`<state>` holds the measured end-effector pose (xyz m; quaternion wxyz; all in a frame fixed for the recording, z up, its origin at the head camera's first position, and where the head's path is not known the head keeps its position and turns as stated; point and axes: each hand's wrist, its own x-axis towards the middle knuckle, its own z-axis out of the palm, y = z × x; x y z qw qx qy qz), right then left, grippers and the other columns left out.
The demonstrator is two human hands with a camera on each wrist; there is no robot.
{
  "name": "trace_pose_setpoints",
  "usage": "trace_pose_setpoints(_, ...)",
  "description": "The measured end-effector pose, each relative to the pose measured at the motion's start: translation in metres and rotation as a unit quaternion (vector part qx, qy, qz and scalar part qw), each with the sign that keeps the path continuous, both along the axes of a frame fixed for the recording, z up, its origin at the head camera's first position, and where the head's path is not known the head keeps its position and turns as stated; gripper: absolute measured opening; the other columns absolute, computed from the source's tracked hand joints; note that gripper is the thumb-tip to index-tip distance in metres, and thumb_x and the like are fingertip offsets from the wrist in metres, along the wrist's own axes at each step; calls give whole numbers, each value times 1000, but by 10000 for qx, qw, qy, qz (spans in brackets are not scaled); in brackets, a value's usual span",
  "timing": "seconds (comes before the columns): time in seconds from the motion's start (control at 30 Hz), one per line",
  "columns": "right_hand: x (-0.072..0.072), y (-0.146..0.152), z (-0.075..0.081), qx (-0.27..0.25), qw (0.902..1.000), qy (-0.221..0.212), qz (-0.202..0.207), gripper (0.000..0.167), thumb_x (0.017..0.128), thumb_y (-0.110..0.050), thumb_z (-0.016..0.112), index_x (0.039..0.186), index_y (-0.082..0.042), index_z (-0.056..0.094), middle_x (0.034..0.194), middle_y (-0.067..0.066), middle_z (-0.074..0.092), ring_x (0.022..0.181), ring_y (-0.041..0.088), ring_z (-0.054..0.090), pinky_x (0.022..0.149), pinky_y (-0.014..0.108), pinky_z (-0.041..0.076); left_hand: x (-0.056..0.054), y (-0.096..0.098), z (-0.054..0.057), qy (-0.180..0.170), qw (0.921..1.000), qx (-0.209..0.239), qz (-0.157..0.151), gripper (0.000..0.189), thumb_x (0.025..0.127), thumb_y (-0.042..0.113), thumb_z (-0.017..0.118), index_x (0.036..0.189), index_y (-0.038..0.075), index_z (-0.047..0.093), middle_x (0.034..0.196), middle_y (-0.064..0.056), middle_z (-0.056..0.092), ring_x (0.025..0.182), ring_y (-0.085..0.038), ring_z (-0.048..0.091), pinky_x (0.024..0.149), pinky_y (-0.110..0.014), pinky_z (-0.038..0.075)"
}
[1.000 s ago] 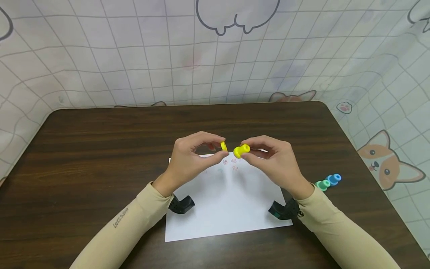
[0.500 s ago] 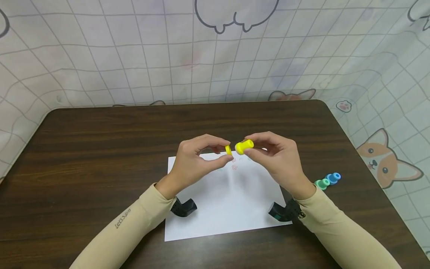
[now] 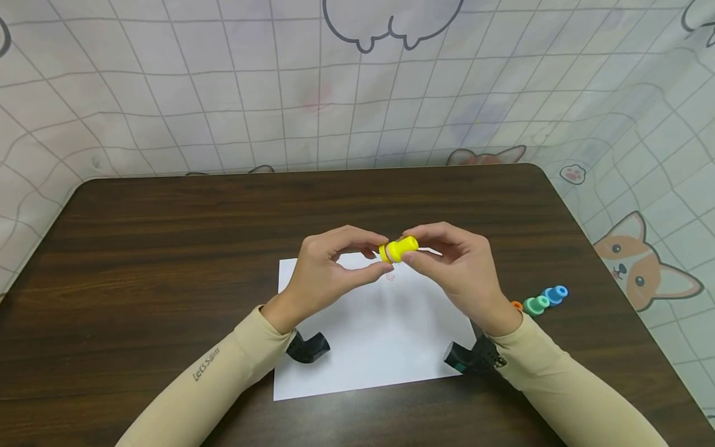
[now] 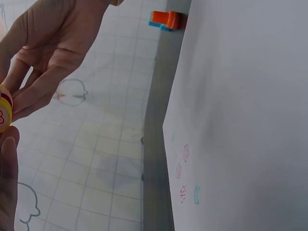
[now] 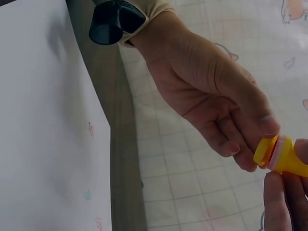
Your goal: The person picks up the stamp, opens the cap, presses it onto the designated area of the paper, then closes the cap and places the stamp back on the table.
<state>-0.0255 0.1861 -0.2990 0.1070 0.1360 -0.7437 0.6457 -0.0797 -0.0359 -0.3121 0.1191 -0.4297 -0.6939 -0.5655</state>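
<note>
A yellow toy stamp (image 3: 404, 248) is pinched between thumb and fingers of my right hand (image 3: 463, 264), above the far edge of the white paper (image 3: 374, 341). My left hand (image 3: 329, 267) pinches its yellow cap (image 3: 382, 253) at the stamp's wide end. In the right wrist view the cap (image 5: 263, 153) lies against the stamp's pale rim, slightly tilted, with a narrow reddish gap showing. At the left edge of the left wrist view, a picture in red shows on the cap's end (image 4: 4, 115). Small stamped prints (image 4: 186, 153) mark the paper.
To the right of my right wrist a green stamp (image 3: 536, 305) and a blue stamp (image 3: 555, 295) stand on the dark wood table (image 3: 167, 261). An orange stamp (image 3: 516, 305) is partly hidden behind the wrist. Patterned cloth (image 3: 223, 93) hangs behind the table.
The yellow cap and the stamp were apart; now they meet. My left hand has moved slightly right. My right hand moved right, then back left toward the cap.
</note>
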Motion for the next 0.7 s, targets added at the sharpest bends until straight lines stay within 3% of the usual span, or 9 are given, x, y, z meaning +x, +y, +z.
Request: trace_pose_setpoints(0.7,3,-6,-5,-102,9999,96,31,30,88,6,76,117,7,69,114,-7,73,104,15,69,89,24,63,2,2,0,-243,9994,152,-202,36,76,-4,88,109,-1,74,104,-15,78,86,-16,74,82,-29,65)
